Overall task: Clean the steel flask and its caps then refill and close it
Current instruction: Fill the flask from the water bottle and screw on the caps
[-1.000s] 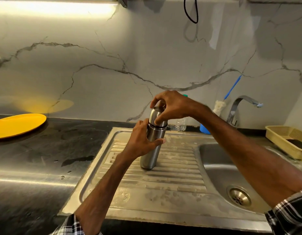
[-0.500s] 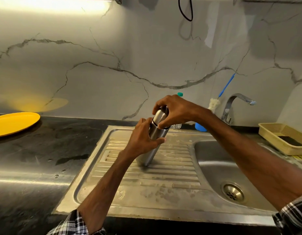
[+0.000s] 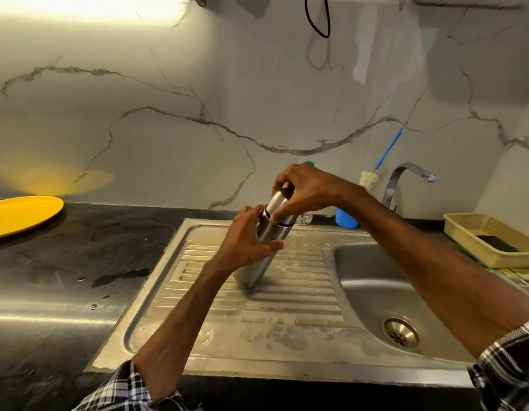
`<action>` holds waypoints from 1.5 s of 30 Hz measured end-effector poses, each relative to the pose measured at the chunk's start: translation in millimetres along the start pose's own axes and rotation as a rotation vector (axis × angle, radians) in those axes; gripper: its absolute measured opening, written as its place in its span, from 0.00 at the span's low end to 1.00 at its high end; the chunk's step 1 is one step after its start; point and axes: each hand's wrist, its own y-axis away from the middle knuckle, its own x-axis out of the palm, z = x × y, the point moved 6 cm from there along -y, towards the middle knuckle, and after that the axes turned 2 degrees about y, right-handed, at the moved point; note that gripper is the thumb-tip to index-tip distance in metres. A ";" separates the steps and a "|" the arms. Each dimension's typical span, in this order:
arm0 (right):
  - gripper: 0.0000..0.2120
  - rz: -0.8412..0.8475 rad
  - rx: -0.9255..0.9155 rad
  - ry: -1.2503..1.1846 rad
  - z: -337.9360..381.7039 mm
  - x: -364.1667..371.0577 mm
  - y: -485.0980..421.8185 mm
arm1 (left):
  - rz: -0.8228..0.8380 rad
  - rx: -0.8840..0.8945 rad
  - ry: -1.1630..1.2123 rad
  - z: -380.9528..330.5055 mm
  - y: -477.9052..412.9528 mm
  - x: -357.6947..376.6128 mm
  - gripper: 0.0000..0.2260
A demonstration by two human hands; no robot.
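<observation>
Item: steel flask [image 3: 259, 266], standing on its base edge on the ribbed drainboard [image 3: 302, 310] of the sink, just left of the basin [image 3: 373, 280]. Attitude: leaning, top tipped up and to the right; a second ago it stood nearly upright on the same spot, so the lean has grown while the base has hardly shifted. Left hand [image 3: 245, 244]: grip closed round the upper body of the flask, thumb across the front. Right hand [image 3: 309, 189]: grip closed over the outer cap [image 3: 277, 203] from above, fingertips pinching its sides, as it was a second ago. A dark ring shows at the joint below the cap; whether the thread has loosened cannot be told. Judgement: the opening step is in hand, with washing, refilling and closing all still to come. The tilt probably gives the wrist purchase for the twist. Also present: tap [image 3: 405, 175], blue-handled brush [image 3: 389, 149] in a blue cup [image 3: 346, 218], beige tray [image 3: 465, 229], and a yellow plate [image 3: 23, 213] on the wet black bench [image 3: 64, 262].
</observation>
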 end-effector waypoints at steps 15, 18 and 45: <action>0.31 -0.059 0.162 0.050 3.9 1.1 -1.7 | -0.038 0.006 0.044 6.8 2.8 -7.0 0.38; 0.29 -0.003 0.080 0.103 9.6 4.7 -1.3 | -0.042 0.027 0.058 6.4 2.0 -7.8 0.34; 0.36 0.105 -0.277 -0.345 27.9 24.4 -18.1 | 0.002 -0.004 0.269 35.0 7.4 -34.9 0.33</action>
